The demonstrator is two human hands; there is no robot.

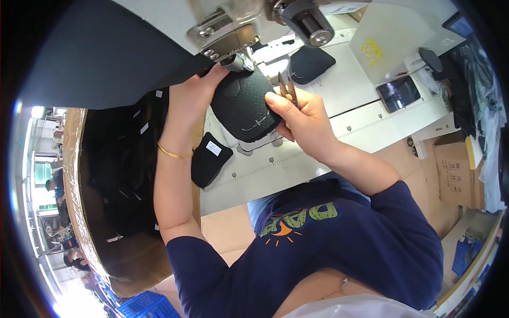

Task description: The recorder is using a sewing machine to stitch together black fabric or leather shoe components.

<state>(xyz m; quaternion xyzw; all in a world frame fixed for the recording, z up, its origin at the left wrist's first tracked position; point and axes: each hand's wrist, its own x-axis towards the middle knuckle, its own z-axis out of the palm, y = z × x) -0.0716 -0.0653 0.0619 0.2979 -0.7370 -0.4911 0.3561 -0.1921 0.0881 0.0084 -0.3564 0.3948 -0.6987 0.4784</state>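
Observation:
A black padded fabric piece [245,106] with a rounded outline lies under the sewing machine's presser foot [241,62]. White stitch-like marks show near its lower edge. My left hand [197,89] holds its upper left side close to the foot; those fingertips are partly hidden by the machine. My right hand [305,116] pinches the right edge between thumb and fingers, with a pair of thread snips [289,91] tucked in the same hand, blades pointing up. Another black piece [211,160] with a white label lies at the table's left edge, below my left wrist.
The machine head [228,32] hangs over the work. A further black piece [313,64] rests behind it on the white table [297,159], with a phone [398,94] at right. A large carton [87,212] of black pieces stands left; another cardboard box [457,172] is at right.

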